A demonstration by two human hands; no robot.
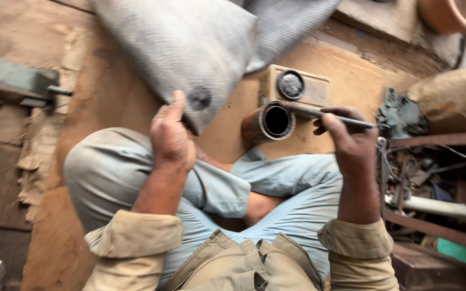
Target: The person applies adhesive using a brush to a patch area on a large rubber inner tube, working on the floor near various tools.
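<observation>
a rough workshop, worked from the floor. the person sits cross-legged on a worn board (346, 81) laid over dirt. a metal rack (432, 183) at right is crammed with wires, scrap and tools. a rusty pipe (268, 123) and a small block with a round fitting (296, 86) lie ahead, and grey sacks (190, 48) lean nearby.

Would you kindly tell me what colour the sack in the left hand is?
The sack gripped by the left hand is grey, with one dark round spot; head view.

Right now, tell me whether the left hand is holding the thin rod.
No, the left hand grips the grey sack's edge, while the right hand holds the thin rod.
</observation>
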